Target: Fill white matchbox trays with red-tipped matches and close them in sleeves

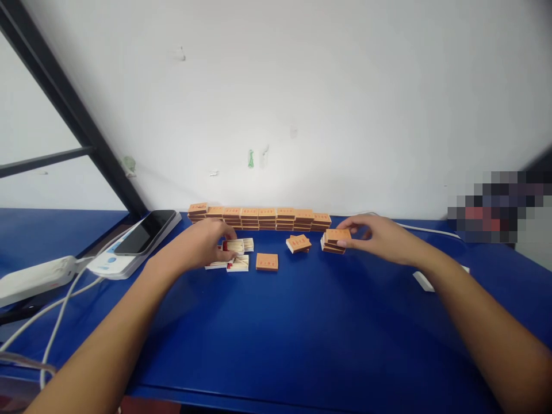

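Note:
My left hand (207, 244) is closed around an open matchbox tray (233, 246) filled with red-tipped matches, thumb at the near side and fingers at the far side. More open match trays (238, 264) lie around it, partly hidden by the hand. On the right, my right hand (373, 234) pinches an orange matchbox cover (338, 234) at the top of a small stack (333, 248). Between the hands, a single orange matchbox cover (267, 261) lies flat, and two crossed matchboxes (298, 244) sit farther right.
Along the wall runs a long row of stacked matchboxes (259, 218). At left, a phone (146, 232) rests on a white box (114, 261), near a white power strip (37, 280) and cables. A white piece (424, 281) lies beside my right forearm on the blue table (276, 333).

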Demonstrator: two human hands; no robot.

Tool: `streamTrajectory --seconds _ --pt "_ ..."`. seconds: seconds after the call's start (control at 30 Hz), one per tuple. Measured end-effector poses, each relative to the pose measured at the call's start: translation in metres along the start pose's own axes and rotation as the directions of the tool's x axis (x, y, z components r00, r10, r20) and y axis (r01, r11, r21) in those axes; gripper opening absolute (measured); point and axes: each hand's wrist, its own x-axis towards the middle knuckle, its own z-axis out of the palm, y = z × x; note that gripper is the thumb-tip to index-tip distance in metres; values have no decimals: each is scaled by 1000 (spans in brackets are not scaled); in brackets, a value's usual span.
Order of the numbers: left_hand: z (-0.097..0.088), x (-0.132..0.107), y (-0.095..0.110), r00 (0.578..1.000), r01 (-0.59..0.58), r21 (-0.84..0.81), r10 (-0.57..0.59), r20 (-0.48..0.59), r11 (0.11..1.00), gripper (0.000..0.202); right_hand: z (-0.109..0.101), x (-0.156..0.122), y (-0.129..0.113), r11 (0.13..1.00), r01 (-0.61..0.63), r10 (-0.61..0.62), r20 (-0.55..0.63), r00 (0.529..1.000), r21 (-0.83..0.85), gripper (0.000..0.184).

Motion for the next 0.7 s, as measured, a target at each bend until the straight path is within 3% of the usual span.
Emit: streamTrajectory --seconds 0.2,0.37,0.7 --pt "4 -1 -4 1000 -21 -52 20 -15 998 29 11 -2 -13 999 -22 22 11 1000 34 56" --pt "5 0 -4 1000 -20 -59 19 -25 998 28 19 1 -16 997 -2 -3 60 998 73 36" --pt "3 -1 -3 1000 -22 -66 21 -17 998 27 -12 7 49 995 -104 104 -5 995 -2 40"
